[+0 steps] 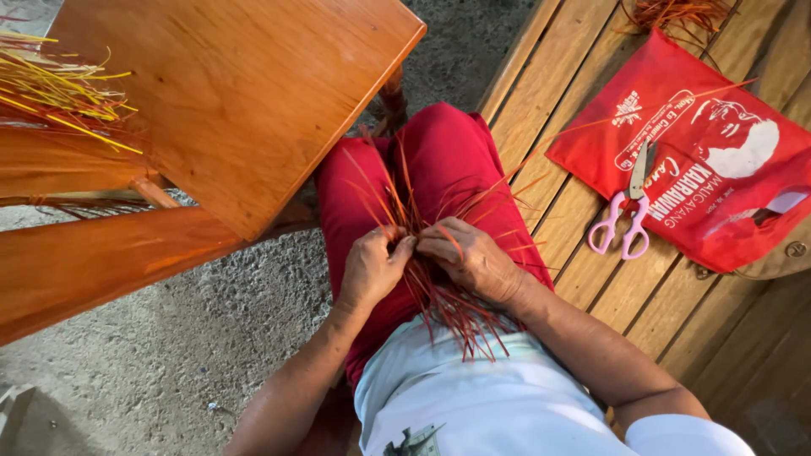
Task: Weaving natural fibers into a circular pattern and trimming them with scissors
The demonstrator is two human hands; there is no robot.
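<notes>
- Head view, lower centre of the frame: the person sits on a slatted wooden bench [541, 127] with a bundle of thin red strips [439, 279] lying across the lap, over red trousers [439, 160] and the hem of a white shirt [473, 397].
- Left hand [372, 268] is curled shut, thumb and fingertips pinching a few strips at the middle of the bundle.
- Right hand [469, 257] lies just beside it, fingers bent down over the strips and pressing them against the thigh; the two hands all but touch at the fingertips.
- To do this step well, I judge the pinch should stay close to the crossing point, with the loose ends fanned clear so none tangle, and each strip kept flat, not twisted.
- Strip ends splay upward toward the knees and downward onto the shirt; they are too many and too fine to count.
- Right of centre: one pair of pink-handled scissors [627, 211] rests half on one red printed bag [710, 160], well apart from the hands.
- Upper left: one wooden table [245, 93], with a wooden rail below it.
- Far left edge: one sheaf of yellow and red strips [59, 93] on the table's side.
- Top right edge: one more small tuft of orange-red strips [676, 13] on the bench.
- Counted: two hands, one pair of scissors, one bag, one table, three bunches of strips.
</notes>
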